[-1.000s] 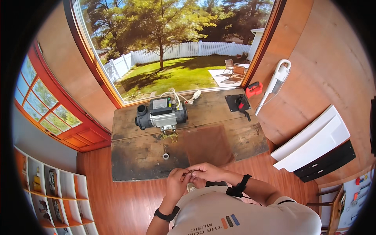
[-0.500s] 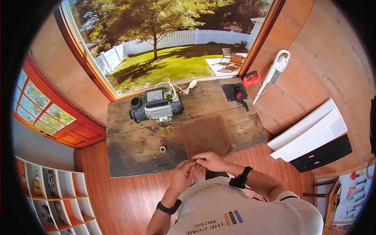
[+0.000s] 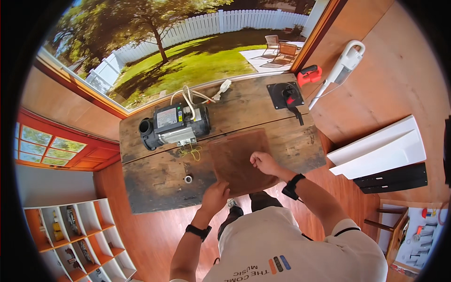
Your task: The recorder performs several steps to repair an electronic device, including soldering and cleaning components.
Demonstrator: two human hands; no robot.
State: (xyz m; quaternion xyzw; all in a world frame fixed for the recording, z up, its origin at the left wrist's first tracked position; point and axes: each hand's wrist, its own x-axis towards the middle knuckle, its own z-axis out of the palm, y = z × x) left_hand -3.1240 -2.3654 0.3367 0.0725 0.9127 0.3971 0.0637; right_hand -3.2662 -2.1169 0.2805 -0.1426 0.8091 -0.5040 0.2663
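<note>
My left hand [image 3: 216, 196] is at the near left edge of a brown mat [image 3: 239, 145], its fingers curled together. Over the right part of that mat my right hand [image 3: 264, 163] is raised, with thumb and fingers closed in a pinch. Whatever either hand holds, if anything, is too small or hidden to make out. A small white tape-like roll [image 3: 188, 179] lies left of the mat. Farther back, an electric pump [image 3: 176, 124] with a black inlet and silver motor rests on its side. A yellow-green wire [image 3: 191, 152] hangs from its base.
The worn wooden workbench [image 3: 155, 183] stands under a window. A black square plate with a lever [image 3: 284, 96] and a red tool [image 3: 309, 74] sit at its far right. White shelving [image 3: 89, 235] is at lower left; a white panel [image 3: 380, 150] leans at right.
My hands were together at the bench's near edge. Now they are apart: the right has moved forward and right over the mat, the left slightly left. The view has shifted too.
</note>
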